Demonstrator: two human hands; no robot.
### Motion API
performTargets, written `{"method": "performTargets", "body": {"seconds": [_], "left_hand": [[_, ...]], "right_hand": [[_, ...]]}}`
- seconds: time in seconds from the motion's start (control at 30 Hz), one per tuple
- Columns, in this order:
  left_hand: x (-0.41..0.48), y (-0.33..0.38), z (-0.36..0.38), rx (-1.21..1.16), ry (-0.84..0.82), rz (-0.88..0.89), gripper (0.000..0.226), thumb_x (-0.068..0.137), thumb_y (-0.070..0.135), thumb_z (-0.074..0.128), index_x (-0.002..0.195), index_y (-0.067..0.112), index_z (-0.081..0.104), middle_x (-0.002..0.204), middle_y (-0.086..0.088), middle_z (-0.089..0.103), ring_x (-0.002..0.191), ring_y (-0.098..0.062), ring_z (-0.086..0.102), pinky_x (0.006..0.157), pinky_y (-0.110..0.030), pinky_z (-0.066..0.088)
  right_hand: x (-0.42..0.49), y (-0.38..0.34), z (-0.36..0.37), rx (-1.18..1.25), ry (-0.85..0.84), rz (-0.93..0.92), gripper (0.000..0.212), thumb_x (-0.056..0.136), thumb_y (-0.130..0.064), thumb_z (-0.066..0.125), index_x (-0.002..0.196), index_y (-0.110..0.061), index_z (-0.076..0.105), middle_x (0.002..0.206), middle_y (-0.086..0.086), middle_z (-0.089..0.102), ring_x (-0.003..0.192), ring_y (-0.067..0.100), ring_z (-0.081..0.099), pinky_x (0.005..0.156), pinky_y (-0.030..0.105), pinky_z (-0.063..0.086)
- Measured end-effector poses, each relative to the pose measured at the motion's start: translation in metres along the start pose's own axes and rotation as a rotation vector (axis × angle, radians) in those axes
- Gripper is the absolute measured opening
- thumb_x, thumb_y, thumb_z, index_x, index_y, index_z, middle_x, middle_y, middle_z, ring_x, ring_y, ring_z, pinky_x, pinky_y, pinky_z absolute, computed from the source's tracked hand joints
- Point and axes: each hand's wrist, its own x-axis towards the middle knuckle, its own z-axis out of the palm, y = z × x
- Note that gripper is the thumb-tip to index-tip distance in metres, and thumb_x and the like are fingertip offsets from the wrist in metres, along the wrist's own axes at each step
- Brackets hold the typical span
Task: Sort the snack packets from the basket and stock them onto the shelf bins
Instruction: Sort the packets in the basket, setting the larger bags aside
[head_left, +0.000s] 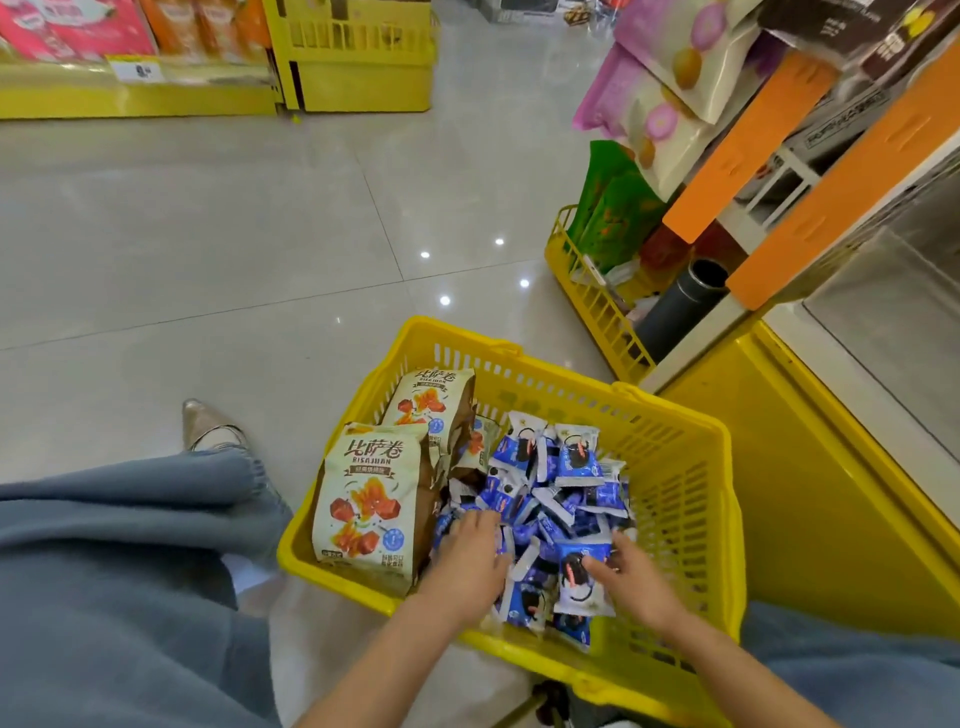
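Yellow plastic basket sits on the floor, and the snack packets are all inside it: large cream bags stand upright at the left, and a loose heap of small blue packets fills the right. My left hand lies palm-down on the heap with fingertips sunk among the wrappers; I cannot tell whether it grips any. My right hand pinches one blue packet by its edge. I judge these light, crinkly and slippery, the biscuits inside breakable, so I would gather several loosely by their crimped ends, never squeezing the middles.
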Motion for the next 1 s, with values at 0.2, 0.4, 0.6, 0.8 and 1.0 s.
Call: {"method": "performTargets", "body": {"seconds": [0.2,0.4,0.6,0.8,1.0], "left_hand": [[0.045,-0.008,0.010,0.086,0.051,-0.142,0.041,0.097,0.022,0.044,0.136,0.012,0.032,0.140,-0.007,0.035,0.130,-0.022,0.033,0.107,-0.032,0.032],[0.095,0.008,0.000,-0.092,0.272,-0.015,0.061,0.094,0.024,0.052,0.145,0.015,0.020,0.146,-0.003,0.029,0.136,-0.019,0.025,0.112,-0.033,0.025],[0.149,0.014,0.004,-0.386,0.086,-0.201,0.073,0.085,0.031,0.067,0.143,0.011,0.028,0.147,-0.008,0.035,0.134,-0.024,0.034,0.105,-0.034,0.032],[0.159,0.020,0.012,-0.390,-0.091,-0.196,0.048,0.089,0.038,0.060,0.129,0.015,0.048,0.133,-0.004,0.054,0.107,-0.015,0.053,0.087,-0.030,0.044],[0.135,0.041,0.017,-0.469,-0.100,-0.143,0.068,0.095,0.036,0.049,0.148,0.011,0.015,0.154,-0.007,0.024,0.139,-0.024,0.028,0.109,-0.044,0.032]], "right_hand": [[0.032,0.041,0.010,-0.106,-0.053,0.017,0.032,0.097,-0.012,0.043,0.128,-0.009,0.039,0.123,0.008,0.054,0.075,0.002,0.050,0.060,0.014,0.045],[0.073,0.006,-0.028,-0.002,0.385,-0.124,0.060,0.090,-0.029,0.056,0.139,-0.004,0.032,0.139,0.011,0.043,0.128,0.024,0.043,0.106,0.033,0.035],[0.120,-0.011,-0.035,0.153,0.159,-0.060,0.085,0.083,-0.041,0.065,0.148,-0.010,0.019,0.154,0.008,0.024,0.141,0.027,0.024,0.114,0.043,0.026],[0.131,-0.016,-0.025,0.138,0.076,-0.094,0.049,0.082,-0.034,0.070,0.124,-0.013,0.057,0.126,0.003,0.061,0.115,0.022,0.056,0.090,0.026,0.043],[0.105,-0.014,-0.031,0.111,0.049,-0.181,0.053,0.090,-0.029,0.061,0.135,-0.008,0.043,0.136,0.007,0.051,0.123,0.021,0.049,0.099,0.027,0.038]]}}
